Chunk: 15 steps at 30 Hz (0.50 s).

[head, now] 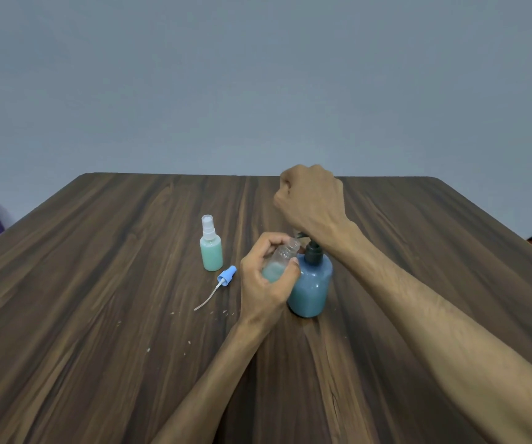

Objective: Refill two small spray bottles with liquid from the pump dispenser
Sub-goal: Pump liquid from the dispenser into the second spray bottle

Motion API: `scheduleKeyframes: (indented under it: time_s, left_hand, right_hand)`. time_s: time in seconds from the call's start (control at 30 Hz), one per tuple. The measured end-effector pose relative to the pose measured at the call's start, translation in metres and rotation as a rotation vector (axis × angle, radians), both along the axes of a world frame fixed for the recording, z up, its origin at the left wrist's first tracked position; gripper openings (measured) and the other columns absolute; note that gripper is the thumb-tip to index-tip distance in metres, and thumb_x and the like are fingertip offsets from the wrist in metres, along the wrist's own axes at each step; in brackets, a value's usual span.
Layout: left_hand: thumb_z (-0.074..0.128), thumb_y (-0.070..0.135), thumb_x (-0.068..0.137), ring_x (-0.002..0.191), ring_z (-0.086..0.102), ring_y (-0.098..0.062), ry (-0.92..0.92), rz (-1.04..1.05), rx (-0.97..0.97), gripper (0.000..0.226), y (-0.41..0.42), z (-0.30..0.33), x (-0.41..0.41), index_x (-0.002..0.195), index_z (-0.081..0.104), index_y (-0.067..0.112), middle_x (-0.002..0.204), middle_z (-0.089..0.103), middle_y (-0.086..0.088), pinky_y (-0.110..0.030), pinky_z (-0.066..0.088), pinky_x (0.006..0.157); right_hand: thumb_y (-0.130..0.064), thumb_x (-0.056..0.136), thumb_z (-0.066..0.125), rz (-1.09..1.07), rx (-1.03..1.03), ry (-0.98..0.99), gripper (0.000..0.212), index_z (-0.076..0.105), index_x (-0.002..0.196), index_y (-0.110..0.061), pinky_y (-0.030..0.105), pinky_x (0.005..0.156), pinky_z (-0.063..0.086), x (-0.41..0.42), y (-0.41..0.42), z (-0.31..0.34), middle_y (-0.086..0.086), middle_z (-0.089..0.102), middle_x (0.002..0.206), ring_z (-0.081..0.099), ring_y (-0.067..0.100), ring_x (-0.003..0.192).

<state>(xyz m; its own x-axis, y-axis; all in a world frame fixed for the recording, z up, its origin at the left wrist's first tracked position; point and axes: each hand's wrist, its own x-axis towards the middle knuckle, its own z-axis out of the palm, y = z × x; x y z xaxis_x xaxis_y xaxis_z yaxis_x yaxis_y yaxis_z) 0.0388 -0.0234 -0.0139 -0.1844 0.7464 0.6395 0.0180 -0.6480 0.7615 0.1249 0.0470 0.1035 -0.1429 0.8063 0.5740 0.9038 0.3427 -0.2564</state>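
Now I'm gripping the open bottle (280, 263) in my left hand (266, 283), its mouth tilted under the spout of the dispenser (311, 283) just beside it. My right hand (311, 200) is pressing down above the pump as a curled fist. Next I'm judging fill level, then recapping.

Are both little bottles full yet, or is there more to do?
One looks done: the capped spray bottle stands full of green liquid. The left hand holds the open bottle, only partly filled, at the pump dispenser, while the right hand is over the pump. Left: finish filling, then refit the blue spray cap lying on the table.
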Motion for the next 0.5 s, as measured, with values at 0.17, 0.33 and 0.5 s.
scheduleKeyframes:
  time_s: [0.17,0.33,0.5]
  left_hand:
    - [0.062,0.018,0.082,0.089,0.067,-0.021,-0.008,-0.006,-0.004,0.02,0.0,-0.001,-0.001,0.098,0.065,0.008,0.091,0.069,-0.003,-0.03,0.055,0.083]
    - [0.063,0.016,0.082,0.089,0.068,-0.023,-0.007,-0.011,-0.014,0.02,0.001,-0.001,0.0,0.099,0.065,0.006,0.091,0.07,-0.004,-0.036,0.056,0.082]
    - [0.062,0.019,0.081,0.089,0.068,-0.024,-0.007,0.0,-0.011,0.021,0.0,-0.001,-0.002,0.098,0.065,0.007,0.091,0.07,-0.005,-0.036,0.057,0.082]
  right_hand:
    - [-0.009,0.077,0.05,0.018,-0.043,-0.051,0.03,0.031,0.055,-0.015,0.032,0.051,0.019,-0.002,-0.005,-0.005,0.0,0.028,0.051,0.022,0.021,0.052]
    - [-0.01,0.076,0.05,-0.012,-0.032,-0.027,0.025,0.035,0.056,-0.013,0.031,0.051,0.02,0.0,0.0,-0.002,0.001,0.03,0.052,0.024,0.023,0.053]
    - [-0.008,0.074,0.051,0.016,-0.036,-0.049,0.027,0.032,0.055,-0.014,0.031,0.05,0.02,-0.003,-0.004,-0.004,0.001,0.026,0.052,0.02,0.021,0.053]
